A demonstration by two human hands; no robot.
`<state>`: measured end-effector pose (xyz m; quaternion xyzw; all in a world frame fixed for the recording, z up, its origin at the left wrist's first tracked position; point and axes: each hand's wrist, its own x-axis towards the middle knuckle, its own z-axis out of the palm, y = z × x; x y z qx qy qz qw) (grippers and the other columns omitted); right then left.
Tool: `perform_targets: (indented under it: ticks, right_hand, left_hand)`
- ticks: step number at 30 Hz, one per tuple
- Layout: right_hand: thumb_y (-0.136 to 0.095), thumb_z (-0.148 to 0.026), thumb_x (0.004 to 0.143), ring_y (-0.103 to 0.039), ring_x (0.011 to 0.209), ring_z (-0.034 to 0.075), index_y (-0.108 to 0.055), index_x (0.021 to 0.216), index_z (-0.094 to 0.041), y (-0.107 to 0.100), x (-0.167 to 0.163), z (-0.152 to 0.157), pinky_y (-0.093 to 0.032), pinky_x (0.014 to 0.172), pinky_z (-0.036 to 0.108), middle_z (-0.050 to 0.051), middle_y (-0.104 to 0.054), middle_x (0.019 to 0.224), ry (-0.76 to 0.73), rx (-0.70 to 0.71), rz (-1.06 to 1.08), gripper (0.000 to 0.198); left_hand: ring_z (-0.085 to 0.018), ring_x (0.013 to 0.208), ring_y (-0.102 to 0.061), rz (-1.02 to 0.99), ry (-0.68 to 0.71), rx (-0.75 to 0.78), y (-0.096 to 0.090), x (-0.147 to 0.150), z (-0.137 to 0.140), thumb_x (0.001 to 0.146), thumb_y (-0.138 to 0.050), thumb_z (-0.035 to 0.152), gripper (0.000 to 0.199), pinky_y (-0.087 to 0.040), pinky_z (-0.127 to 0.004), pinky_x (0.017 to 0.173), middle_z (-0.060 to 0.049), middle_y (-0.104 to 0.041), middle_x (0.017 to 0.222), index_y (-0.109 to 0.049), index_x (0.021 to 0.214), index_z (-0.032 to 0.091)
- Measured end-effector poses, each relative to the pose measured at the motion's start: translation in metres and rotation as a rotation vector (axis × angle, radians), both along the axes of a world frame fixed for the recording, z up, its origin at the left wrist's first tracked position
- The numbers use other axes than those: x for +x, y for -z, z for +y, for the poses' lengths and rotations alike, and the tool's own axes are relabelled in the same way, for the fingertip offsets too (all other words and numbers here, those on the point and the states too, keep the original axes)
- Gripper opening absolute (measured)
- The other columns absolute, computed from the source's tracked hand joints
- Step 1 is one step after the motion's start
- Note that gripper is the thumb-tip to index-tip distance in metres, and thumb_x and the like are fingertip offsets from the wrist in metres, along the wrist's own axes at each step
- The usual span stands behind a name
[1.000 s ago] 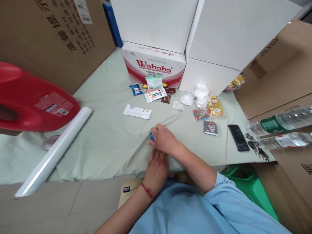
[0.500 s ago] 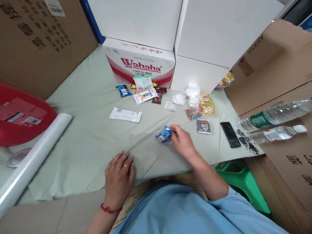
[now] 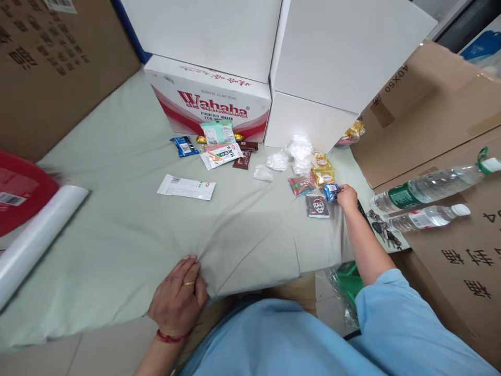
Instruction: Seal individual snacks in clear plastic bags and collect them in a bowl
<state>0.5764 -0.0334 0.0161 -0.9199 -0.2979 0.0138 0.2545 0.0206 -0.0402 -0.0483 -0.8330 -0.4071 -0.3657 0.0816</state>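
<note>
My right hand (image 3: 347, 197) pinches a small blue snack packet (image 3: 331, 192) at the right side of the table. Just left of it lie a dark square packet (image 3: 317, 206) and a red-brown packet (image 3: 301, 185), and gold-yellow packets (image 3: 324, 176) lie directly behind. My left hand (image 3: 180, 292), with a ring and a red bracelet, rests palm down on the cloth at the front edge, fingers stretched out and holding nothing. A white packet (image 3: 186, 187) lies flat farther back. Crumpled clear plastic (image 3: 300, 149) sits in the middle rear.
A Wahaha carton (image 3: 211, 102) backs the table, with another blue packet (image 3: 183, 147) and several snacks before it. Two water bottles (image 3: 438, 187), keys (image 3: 385, 232) and a partly hidden phone (image 3: 364, 213) are at right. A white roll (image 3: 43, 245) lies left; a green stool (image 3: 348, 284) stands below.
My right hand has carried the blue packet from the table's middle to the right, beside the gold packets, now covering much of the phone. The view has shifted; my left hand stays on the cloth.
</note>
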Motion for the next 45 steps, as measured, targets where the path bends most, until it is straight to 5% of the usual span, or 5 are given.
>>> perform_targets:
  ticks: [7,18,25,34,45]
  right_hand:
    - [-0.054,-0.014,0.073,-0.065,0.095,0.032,-0.075,0.100,-0.010,-0.010,-0.017,0.001,-0.047,0.088,0.041,0.021,-0.072,0.096,-0.073,-0.174,-0.127,0.034]
    - [-0.046,-0.038,0.099,-0.066,0.088,0.021,-0.072,0.110,-0.019,-0.041,-0.130,0.063,-0.049,0.087,0.031,0.008,-0.074,0.101,-0.605,0.251,-0.109,0.034]
    - [-0.063,-0.022,0.090,-0.064,0.092,0.022,-0.072,0.122,-0.013,-0.015,-0.207,0.123,-0.047,0.089,0.032,0.011,-0.071,0.103,-0.768,-0.073,0.050,0.034]
    - [-0.047,-0.029,0.101,-0.060,0.081,0.016,-0.077,0.108,-0.027,-0.002,-0.277,-0.002,-0.051,0.073,0.028,0.004,-0.060,0.089,-1.048,0.374,0.191,0.031]
    - [-0.048,-0.021,0.095,-0.060,0.097,0.022,-0.076,0.114,-0.032,-0.005,-0.278,-0.076,-0.054,0.083,0.038,0.009,-0.063,0.112,-1.102,0.322,0.257,0.035]
  left_hand:
    - [-0.027,0.106,-0.075,0.006,-0.036,-0.011,0.002,0.001,-0.002,0.078,-0.063,0.006,0.040,-0.057,-0.037,0.088,-0.011,-0.077,0.117,-0.065,0.116,0.020]
    - [-0.027,0.111,-0.073,0.021,-0.067,-0.071,0.004,0.002,-0.005,0.080,-0.061,0.007,0.036,-0.053,-0.037,0.093,-0.012,-0.076,0.119,-0.065,0.114,0.019]
    - [-0.026,0.114,-0.070,-0.143,-0.002,-0.200,-0.009,-0.003,-0.009,0.089,-0.061,0.013,0.020,-0.053,-0.040,0.098,-0.012,-0.074,0.118,-0.067,0.107,0.019]
    - [-0.021,0.095,-0.069,-0.925,0.058,-1.268,-0.065,0.039,0.008,0.091,-0.059,0.057,0.045,-0.058,-0.028,0.062,-0.011,-0.068,0.122,-0.064,0.116,0.020]
    - [-0.009,0.065,-0.054,-1.424,0.254,-1.624,-0.060,0.114,0.044,0.065,-0.086,0.045,0.042,-0.046,-0.022,0.064,0.005,-0.057,0.071,-0.054,0.073,0.019]
